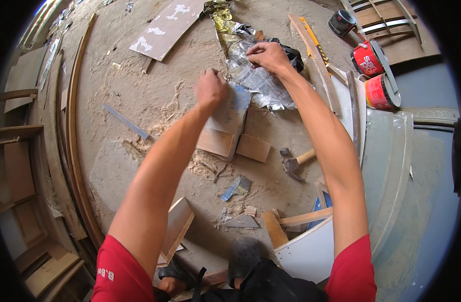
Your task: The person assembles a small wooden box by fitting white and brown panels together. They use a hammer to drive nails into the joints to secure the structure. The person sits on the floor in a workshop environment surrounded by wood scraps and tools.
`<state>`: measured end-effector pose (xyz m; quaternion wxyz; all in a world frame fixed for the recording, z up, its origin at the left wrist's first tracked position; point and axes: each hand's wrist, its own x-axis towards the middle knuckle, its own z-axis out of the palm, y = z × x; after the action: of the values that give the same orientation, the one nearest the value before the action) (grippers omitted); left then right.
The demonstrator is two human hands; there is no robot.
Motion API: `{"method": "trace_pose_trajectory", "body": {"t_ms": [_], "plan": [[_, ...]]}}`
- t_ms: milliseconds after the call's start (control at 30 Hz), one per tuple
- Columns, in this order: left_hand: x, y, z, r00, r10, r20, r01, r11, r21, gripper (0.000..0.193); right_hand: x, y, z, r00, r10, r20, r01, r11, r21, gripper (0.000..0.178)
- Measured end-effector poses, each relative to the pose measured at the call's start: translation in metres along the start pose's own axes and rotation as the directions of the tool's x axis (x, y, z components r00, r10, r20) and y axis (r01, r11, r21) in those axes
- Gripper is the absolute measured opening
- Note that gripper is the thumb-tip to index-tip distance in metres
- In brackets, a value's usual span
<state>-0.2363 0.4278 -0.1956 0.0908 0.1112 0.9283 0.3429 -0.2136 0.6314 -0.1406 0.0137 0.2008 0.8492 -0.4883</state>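
My left hand [211, 89] is closed, its fingers curled at the far end of a grey board [224, 117] with a blue patch. Whatever it grips, if anything, is hidden. My right hand [269, 56] is held farther out and to the right, thumb and fingers pinched together over a crumpled silvery plastic sheet [263, 86]. I cannot make out anything between those fingertips. Two small wooden pieces lie at the board's near end, one brown block [253, 148] to its right. A claw hammer [293, 164] rests on the floor, partly behind my right forearm.
A hand saw [315, 41] with a yellow edge and long wood strips lie at the right, near paint cans [380, 92]. Glass panes [391, 166] lean beyond. Wooden frames [20, 171] line the left. Sawdust and offcuts cover the floor; a white panel [306, 251] sits by my feet.
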Motion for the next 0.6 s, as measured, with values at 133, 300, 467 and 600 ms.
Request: {"method": "trace_pose_trajectory", "body": {"t_ms": [133, 300, 467, 600], "plan": [[0.078, -0.038, 0.018, 0.934, 0.358, 0.018, -0.358, 0.933, 0.038, 0.032, -0.024, 0.013, -0.02, 0.998, -0.063, 0.004, 0.062, 0.986, 0.156, 0.016], [0.095, 0.0, 0.04, 0.928, 0.022, 0.372, 0.042, 0.986, -0.162, 0.035, -0.081, 0.042, -0.033, 1.0, -0.002, -0.023, 0.007, 0.976, 0.219, 0.014], [0.086, 0.025, 0.04, 0.958, 0.06, 0.281, -0.016, 0.987, -0.157, 0.034, -0.115, 0.043, -0.05, 0.998, 0.038, -0.056, -0.026, 0.979, 0.203, 0.016], [0.081, 0.048, 0.035, 0.97, 0.182, 0.162, -0.111, 0.922, -0.37, 0.033, -0.13, 0.035, -0.07, 0.995, 0.067, -0.071, -0.037, 0.934, 0.355, 0.016]]}}
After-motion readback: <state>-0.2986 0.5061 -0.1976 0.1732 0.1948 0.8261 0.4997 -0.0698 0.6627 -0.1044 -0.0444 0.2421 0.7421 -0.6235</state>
